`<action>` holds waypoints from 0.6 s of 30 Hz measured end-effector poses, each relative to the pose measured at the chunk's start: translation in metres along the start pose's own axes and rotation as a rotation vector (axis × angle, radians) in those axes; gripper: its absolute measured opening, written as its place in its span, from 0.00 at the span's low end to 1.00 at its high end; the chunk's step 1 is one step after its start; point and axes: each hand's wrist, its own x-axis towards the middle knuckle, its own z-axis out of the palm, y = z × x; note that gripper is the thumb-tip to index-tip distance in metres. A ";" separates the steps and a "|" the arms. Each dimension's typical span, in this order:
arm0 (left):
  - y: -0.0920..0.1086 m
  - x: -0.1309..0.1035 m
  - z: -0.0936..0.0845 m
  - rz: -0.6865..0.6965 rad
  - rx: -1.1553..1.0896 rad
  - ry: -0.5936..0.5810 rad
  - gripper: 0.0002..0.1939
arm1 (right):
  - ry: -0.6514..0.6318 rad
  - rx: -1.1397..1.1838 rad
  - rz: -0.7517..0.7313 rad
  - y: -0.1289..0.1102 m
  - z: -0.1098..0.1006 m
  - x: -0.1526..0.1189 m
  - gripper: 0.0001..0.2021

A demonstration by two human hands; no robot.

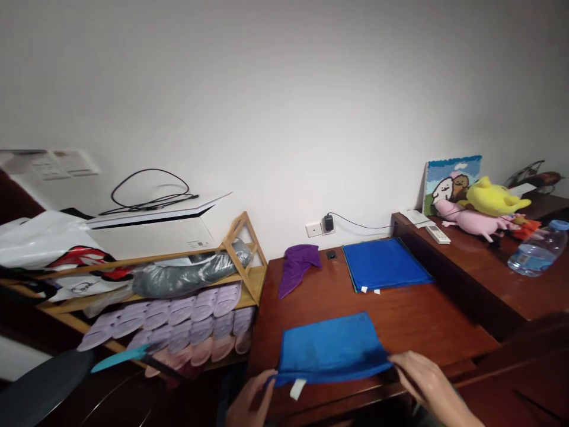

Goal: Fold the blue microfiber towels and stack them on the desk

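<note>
A light blue cloth (329, 344) with a white tag lies over the front of the brown wooden desk (306, 302). My left hand (252, 398) pinches its near left corner. At the near right corner my right hand (420, 375) grips the same cloth, and the near edge is stretched between both hands, slightly raised. Behind it rests a neat stack of darker blue cloth (384, 264) with small white tags at its front edge. A crumpled purple cloth (299, 267) lies at the desk's back left.
Left of the desk stands a wooden rack (246, 279) with several lilac slippers (182, 311) and a white box (155, 234) on top. On the raised right surface are plush toys (493, 196), a remote control (438, 233) and a water bottle (537, 252). A black charger (328, 223) is plugged into the wall.
</note>
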 end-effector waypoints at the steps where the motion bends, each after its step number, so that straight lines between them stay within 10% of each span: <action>1: 0.012 0.016 -0.009 -0.037 -0.037 0.006 0.17 | 0.029 -0.001 -0.006 0.002 -0.017 0.011 0.15; 9: 0.097 0.135 -0.049 -0.054 -0.293 -0.109 0.17 | 0.069 -0.025 0.131 0.030 -0.143 0.062 0.12; 14: 0.122 0.203 -0.003 0.015 -0.530 -0.371 0.17 | -0.006 0.082 0.377 0.082 -0.173 0.095 0.23; 18: 0.142 0.274 0.048 0.057 -0.633 -0.361 0.21 | 0.078 0.025 0.375 0.144 -0.181 0.142 0.26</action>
